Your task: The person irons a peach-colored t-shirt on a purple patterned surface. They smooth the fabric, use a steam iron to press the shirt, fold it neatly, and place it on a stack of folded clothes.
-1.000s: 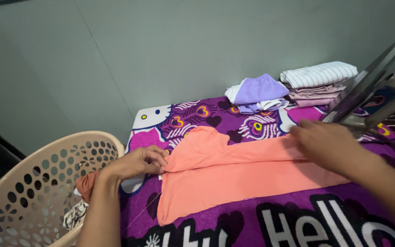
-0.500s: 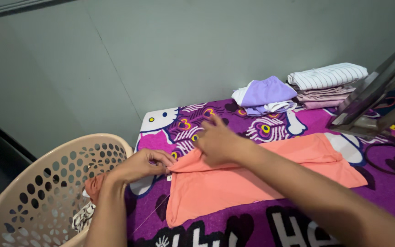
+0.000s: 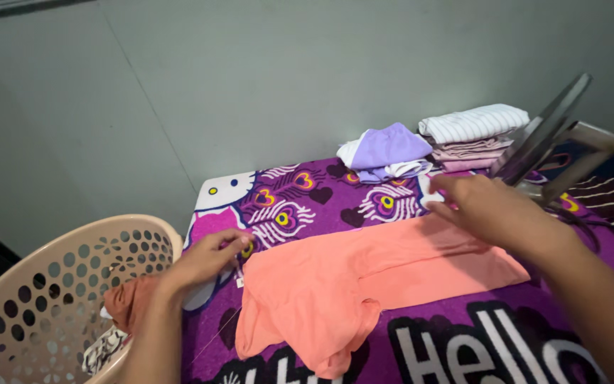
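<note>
An orange garment (image 3: 364,274) lies spread across a purple patterned blanket (image 3: 307,195); its near left part is bunched toward the front edge. My left hand (image 3: 207,259) pinches the garment's left corner with thumb and fingers. My right hand (image 3: 488,206) hovers palm down over the garment's right end with its fingers apart, touching or just above the cloth.
A beige perforated laundry basket (image 3: 30,299) stands at the left with a rust-coloured cloth (image 3: 129,302) in it. At the back lie a folded purple-and-white garment (image 3: 385,148) and a striped stack (image 3: 474,124). An upright iron (image 3: 541,139) stands at the right, against a grey wall.
My right hand went from the garment's right end to its left shoulder and back to the right. A folded-over part now lies flopped toward the near edge.
</note>
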